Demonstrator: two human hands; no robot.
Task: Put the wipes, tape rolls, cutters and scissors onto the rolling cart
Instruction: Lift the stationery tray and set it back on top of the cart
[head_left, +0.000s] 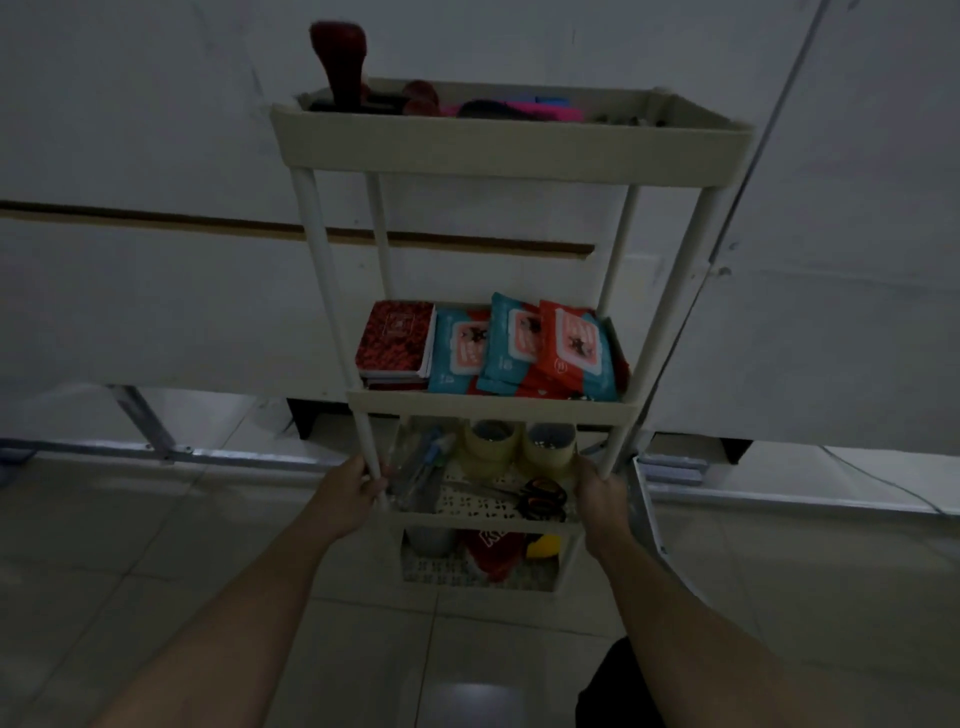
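We reach both bare forearms forward from the near edge, converging toward the far middle. Our left hand (349, 491) is curled closed, fingers (375, 487) wrapped round a thin upright post. Our right hand (598, 491) is likewise closed, gripping the matching post on the right. Both wrists are straight, knuckles turned up, hands level with each other.

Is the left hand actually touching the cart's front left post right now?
Touching. The head view shows the left hand with fingers wrapped around the front left post of the rolling cart.
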